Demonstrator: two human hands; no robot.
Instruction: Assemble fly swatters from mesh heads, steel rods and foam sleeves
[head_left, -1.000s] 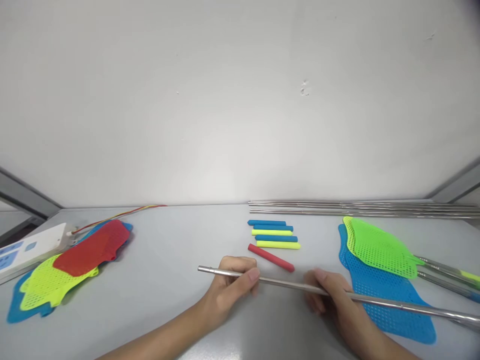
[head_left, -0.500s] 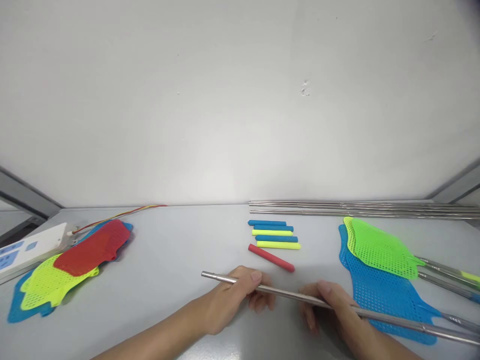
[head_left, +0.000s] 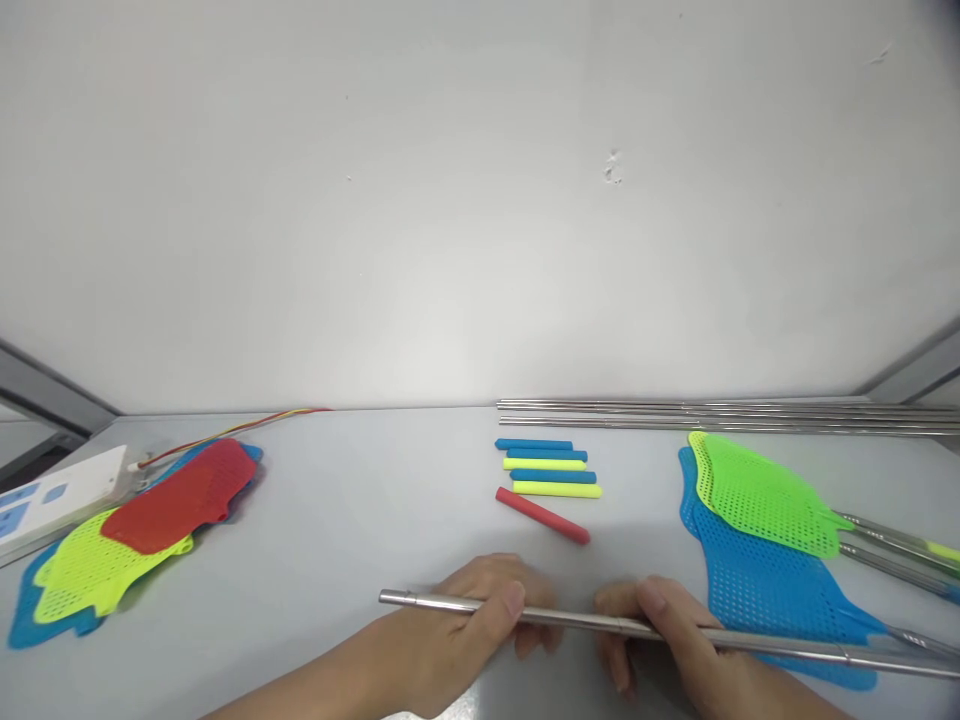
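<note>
Probably to keep it steady, the left hand [head_left: 474,640] and right hand [head_left: 682,625] pinch a long metal rod [head_left: 574,620] above the counter [head_left: 360,500]; coloured tubes [head_left: 553,477] lie just beyond, mostly lined up, seemingly for easy reach.

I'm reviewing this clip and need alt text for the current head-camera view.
A left hand and right hand hold a metal rod above a gray tabletop. Beyond lie a red stick, five blue and yellow sticks, and more rods by the wall. Mesh swatter heads lie at left, swatters at right.
</note>
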